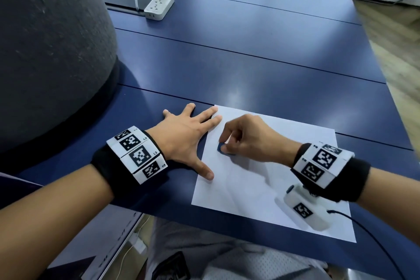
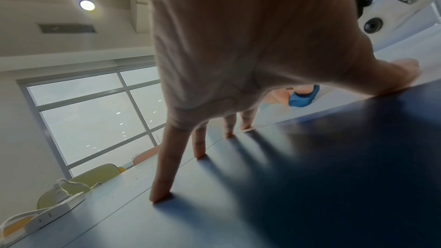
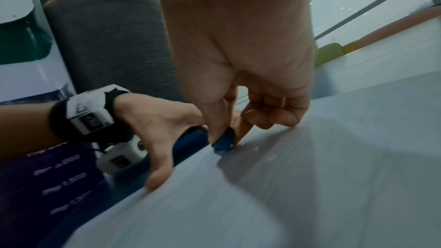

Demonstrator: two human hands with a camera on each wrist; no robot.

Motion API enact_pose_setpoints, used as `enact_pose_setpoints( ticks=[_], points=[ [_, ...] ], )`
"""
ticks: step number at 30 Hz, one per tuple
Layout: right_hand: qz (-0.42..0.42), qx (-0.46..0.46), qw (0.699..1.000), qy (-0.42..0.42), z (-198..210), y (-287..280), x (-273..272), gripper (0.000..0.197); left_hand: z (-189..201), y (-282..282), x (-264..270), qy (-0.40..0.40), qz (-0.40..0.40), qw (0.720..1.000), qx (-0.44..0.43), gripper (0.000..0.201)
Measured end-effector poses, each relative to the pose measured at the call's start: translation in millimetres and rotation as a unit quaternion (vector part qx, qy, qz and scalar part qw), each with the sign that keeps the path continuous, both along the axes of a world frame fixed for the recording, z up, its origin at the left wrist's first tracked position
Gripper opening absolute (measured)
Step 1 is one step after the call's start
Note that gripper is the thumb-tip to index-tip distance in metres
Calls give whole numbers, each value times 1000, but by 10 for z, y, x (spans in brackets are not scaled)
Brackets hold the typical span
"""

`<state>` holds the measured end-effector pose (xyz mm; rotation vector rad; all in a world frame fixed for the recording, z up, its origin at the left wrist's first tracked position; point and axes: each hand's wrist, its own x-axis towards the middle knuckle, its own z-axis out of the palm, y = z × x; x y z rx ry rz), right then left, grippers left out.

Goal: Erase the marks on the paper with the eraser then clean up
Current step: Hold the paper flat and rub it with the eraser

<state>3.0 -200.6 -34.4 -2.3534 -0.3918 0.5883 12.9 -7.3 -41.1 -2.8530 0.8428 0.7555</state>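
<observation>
A white sheet of paper lies on the blue table near its front edge. My right hand pinches a small blue eraser between thumb and forefinger and presses it onto the paper's left part; the eraser also shows under the right wrist view's fingertips and, small, as the eraser in the left wrist view. My left hand lies flat with spread fingers, thumb and two fingertips holding down the paper's left edge. I can make out no marks on the sheet.
A large grey upholstered chair back crowds the table's left side. A white power strip with a plugged cable sits at the far end. The table's right edge drops to a wooden floor.
</observation>
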Motion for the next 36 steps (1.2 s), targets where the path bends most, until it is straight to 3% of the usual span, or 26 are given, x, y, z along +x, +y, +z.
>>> enact_pose_setpoints(
  ticks=[6,12,17,22,27,32,36],
  points=[
    [-61,4,997,-36,33,-54,188,6,13,4,-7,3,-15,1000,8,147],
    [30,-11,999,-24,12,51,-120,5,14,10,-7,5,-19,1000,15,149],
    [-37,5,999,-29,9,9,25,4,7,5,13,10,-19,1000,17,150],
    [31,-6,999,-13,4,75,-204,5,-3,-6,14,13,-19,999,23,151],
    [-37,7,999,-33,-6,33,-43,7,0,4,17,9,-16,1000,16,151],
    [50,-18,998,-12,38,79,-242,6,12,-8,7,4,-19,1000,24,151],
    [-18,1,999,-34,24,32,-108,7,9,-1,11,5,-19,1000,22,150]
  ],
)
